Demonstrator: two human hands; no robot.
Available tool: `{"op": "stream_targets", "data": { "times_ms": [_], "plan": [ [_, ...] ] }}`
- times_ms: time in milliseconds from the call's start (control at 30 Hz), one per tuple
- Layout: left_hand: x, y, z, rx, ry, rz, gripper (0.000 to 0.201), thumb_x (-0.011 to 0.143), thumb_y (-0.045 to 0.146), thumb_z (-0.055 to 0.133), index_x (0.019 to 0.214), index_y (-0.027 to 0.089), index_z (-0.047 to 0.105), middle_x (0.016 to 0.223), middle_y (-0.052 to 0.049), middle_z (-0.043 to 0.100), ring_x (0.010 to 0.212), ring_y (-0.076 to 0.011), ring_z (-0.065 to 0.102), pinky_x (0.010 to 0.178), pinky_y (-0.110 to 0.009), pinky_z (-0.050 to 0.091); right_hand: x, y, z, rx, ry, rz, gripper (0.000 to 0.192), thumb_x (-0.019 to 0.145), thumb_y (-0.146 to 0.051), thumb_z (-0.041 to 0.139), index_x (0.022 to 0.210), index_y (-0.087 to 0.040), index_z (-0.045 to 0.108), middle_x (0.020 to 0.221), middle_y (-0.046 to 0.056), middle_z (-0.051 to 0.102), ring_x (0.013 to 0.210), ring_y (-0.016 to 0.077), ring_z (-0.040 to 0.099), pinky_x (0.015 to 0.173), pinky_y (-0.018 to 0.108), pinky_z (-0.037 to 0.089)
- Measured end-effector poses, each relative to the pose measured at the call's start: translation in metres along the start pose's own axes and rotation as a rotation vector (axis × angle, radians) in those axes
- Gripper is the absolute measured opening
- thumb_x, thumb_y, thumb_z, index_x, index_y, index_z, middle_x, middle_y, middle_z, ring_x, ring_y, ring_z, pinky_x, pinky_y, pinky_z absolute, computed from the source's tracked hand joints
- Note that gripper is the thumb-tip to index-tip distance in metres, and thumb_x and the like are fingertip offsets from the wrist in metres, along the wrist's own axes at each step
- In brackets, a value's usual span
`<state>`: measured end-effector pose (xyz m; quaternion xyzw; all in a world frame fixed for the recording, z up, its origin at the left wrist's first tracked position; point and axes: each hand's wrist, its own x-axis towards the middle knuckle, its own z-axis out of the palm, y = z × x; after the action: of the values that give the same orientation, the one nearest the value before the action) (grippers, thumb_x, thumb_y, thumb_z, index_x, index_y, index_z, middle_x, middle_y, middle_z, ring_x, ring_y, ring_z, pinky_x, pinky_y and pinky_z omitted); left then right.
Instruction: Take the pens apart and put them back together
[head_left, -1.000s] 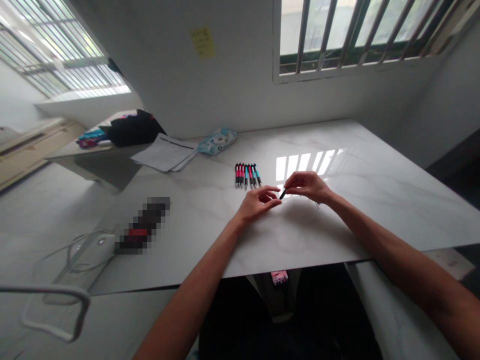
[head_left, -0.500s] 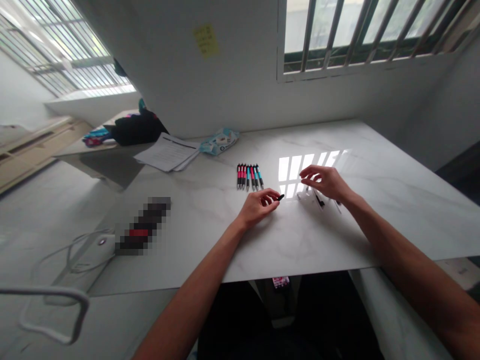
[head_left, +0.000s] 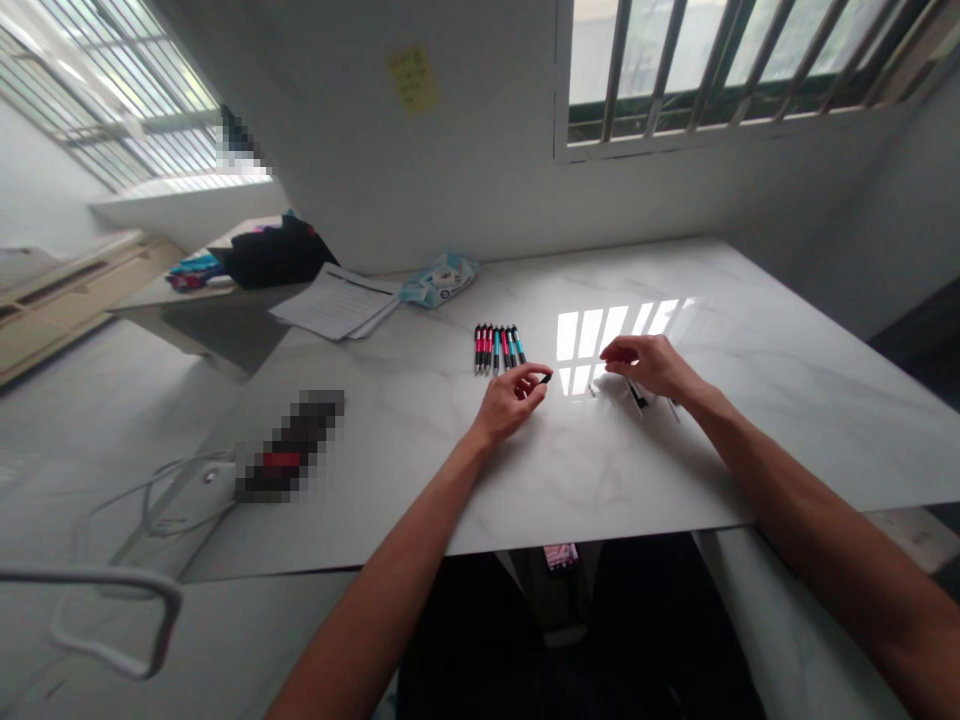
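Observation:
My left hand (head_left: 510, 400) is closed in a pinch on a small black pen part (head_left: 547, 378), just in front of a row of pens (head_left: 491, 348). The pens lie side by side, several with red and several with light blue barrels, all with black ends. To the right, my right hand (head_left: 646, 364) hovers low over the table with thumb and fingers drawn together. Whatever sits at its fingertips is too small to make out. Beneath and beside that hand lie loose pen pieces: a black-and-clear one (head_left: 637, 394), a small pale one (head_left: 593, 390) and a thin one near the wrist.
The white marbled table (head_left: 555, 480) reaches to the wall. Papers (head_left: 337, 302) and a blue wipes pack (head_left: 441, 281) lie at the back left. A blurred-out dark object (head_left: 292, 450) and a white cabled device (head_left: 169, 520) are at left. A phone (head_left: 561, 557) shows below the table edge.
My left hand has shifted slightly up and left with the small black part, towards the pens. The fingers of my right hand have drawn closer together, the hand staying nearly in place.

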<state>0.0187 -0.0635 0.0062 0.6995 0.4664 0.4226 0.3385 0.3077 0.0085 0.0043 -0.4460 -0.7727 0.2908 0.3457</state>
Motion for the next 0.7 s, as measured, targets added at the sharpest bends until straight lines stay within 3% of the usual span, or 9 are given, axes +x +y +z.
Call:
{"op": "stream_targets", "data": {
  "times_ms": [100, 233, 400, 700],
  "plan": [
    [0.0, -0.001, 0.002, -0.014, -0.006, -0.004, 0.029, 0.088, 0.041, 0.073, 0.107, 0.02, 0.076, 0.08, -0.001, 0.068, 0.063, -0.0105, 0.06, 0.059, -0.021, 0.048, -0.001, -0.012, 0.012, 0.269, 0.007, -0.014, 0.033, 0.078, -0.048, 0.083, 0.096, -0.021, 0.078, 0.093, 0.006, 0.079, 0.086, 0.0235, 0.075, 0.086, 0.042, 0.061],
    [0.001, 0.0, 0.005, -0.057, -0.022, -0.034, 0.03, 0.087, 0.043, 0.075, 0.104, 0.019, 0.078, 0.082, -0.004, 0.074, 0.067, -0.0138, 0.068, 0.062, -0.023, 0.053, -0.004, -0.029, 0.035, 0.486, -0.079, -0.027, 0.037, 0.074, -0.049, 0.088, 0.095, -0.021, 0.076, 0.094, 0.006, 0.079, 0.09, 0.0237, 0.076, 0.091, 0.043, 0.062],
    [0.001, -0.003, 0.007, -0.086, -0.03, -0.046, 0.029, 0.085, 0.042, 0.078, 0.102, 0.018, 0.08, 0.086, -0.006, 0.079, 0.07, -0.0153, 0.071, 0.065, -0.026, 0.056, -0.008, -0.041, 0.052, 0.546, -0.142, -0.016, 0.034, 0.073, -0.048, 0.088, 0.094, -0.023, 0.077, 0.093, 0.005, 0.079, 0.09, 0.023, 0.076, 0.094, 0.044, 0.063],
    [0.002, -0.004, 0.01, -0.075, -0.031, -0.04, 0.027, 0.084, 0.04, 0.08, 0.099, 0.018, 0.081, 0.085, -0.007, 0.08, 0.073, -0.0162, 0.071, 0.066, -0.027, 0.056, -0.009, -0.042, 0.055, 0.55, -0.12, -0.044, 0.029, 0.076, -0.046, 0.086, 0.091, -0.023, 0.077, 0.092, 0.004, 0.079, 0.088, 0.0222, 0.075, 0.092, 0.044, 0.063]
  ]
}}
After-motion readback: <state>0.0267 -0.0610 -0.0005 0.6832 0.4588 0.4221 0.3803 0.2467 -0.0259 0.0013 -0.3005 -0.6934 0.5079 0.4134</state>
